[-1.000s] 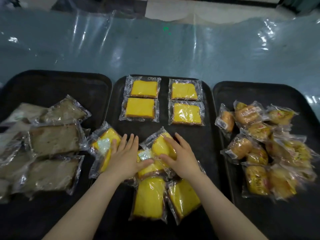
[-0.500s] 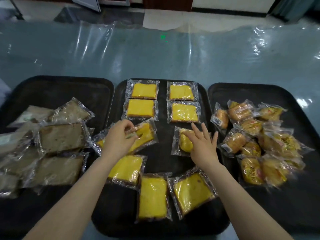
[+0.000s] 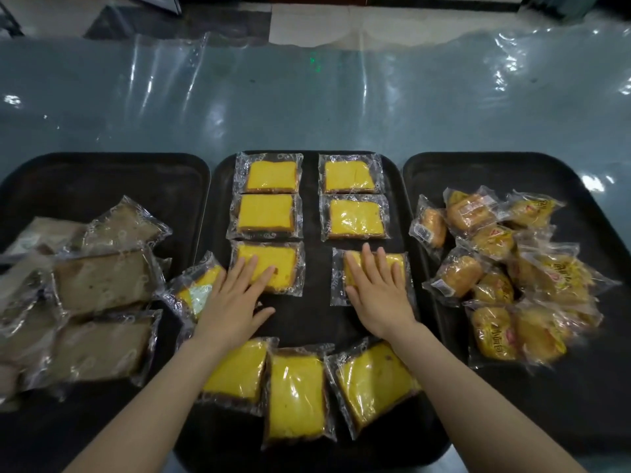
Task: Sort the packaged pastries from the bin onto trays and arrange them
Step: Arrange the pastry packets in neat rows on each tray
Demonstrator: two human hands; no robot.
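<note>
Three black trays lie side by side. The middle tray [image 3: 316,315] holds wrapped yellow cake slices, several of them set in two neat columns at the back. My left hand [image 3: 235,302] lies flat, fingers straight, on the third slice of the left column [image 3: 283,264]. My right hand [image 3: 375,295] presses flat on the third slice of the right column [image 3: 396,264]. Three more yellow slices [image 3: 295,394] lie loose at the tray's front, and one tilted slice [image 3: 196,288] sits at its left edge.
The left tray [image 3: 102,175] carries brown cake slices [image 3: 102,278] in clear wrap. The right tray [image 3: 512,165] holds a heap of small golden buns in wrappers [image 3: 505,268]. Shiny plastic sheeting [image 3: 307,107] covers the table behind the trays.
Both hands carried a yellow slice each from the loose pile up to the columns and now lie flat on them as a third row. The view shifted slightly.
</note>
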